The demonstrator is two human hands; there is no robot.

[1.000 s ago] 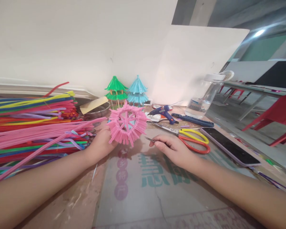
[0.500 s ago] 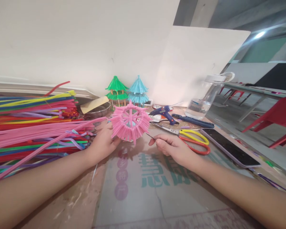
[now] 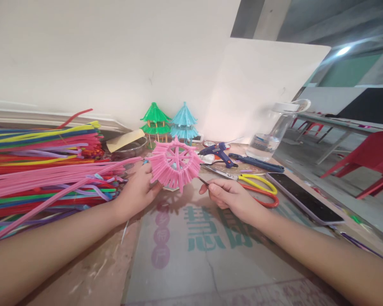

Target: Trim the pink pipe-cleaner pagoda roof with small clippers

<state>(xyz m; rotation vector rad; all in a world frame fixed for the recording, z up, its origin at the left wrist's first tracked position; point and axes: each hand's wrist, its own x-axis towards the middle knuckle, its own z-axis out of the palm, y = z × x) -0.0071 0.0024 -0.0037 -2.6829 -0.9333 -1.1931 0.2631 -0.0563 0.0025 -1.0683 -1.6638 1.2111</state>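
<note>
My left hand is closed on the near left side of a pink pipe-cleaner pavilion model, held up over the table. Its ribbed roof ring faces me, with pink spokes showing inside the opening. A pale base edge shows beneath it, and my left fingertips are hidden behind. My right hand pinches a thin dark pointed tool, whose tip is close to the roof's lower right edge. I cannot tell whether the tip touches it. Behind stand a green pavilion model and a light blue pavilion model.
Bundles of coloured pipe cleaners lie at left, near a metal bowl. To the right are a blue glue gun, dark blue pliers, scissors with yellow and orange handles, a phone and a water jug.
The pink pavilion model has turned slightly, so more of the spokes inside its ring show. Both hands keep nearly the same positions and holds. The view has shifted a little.
</note>
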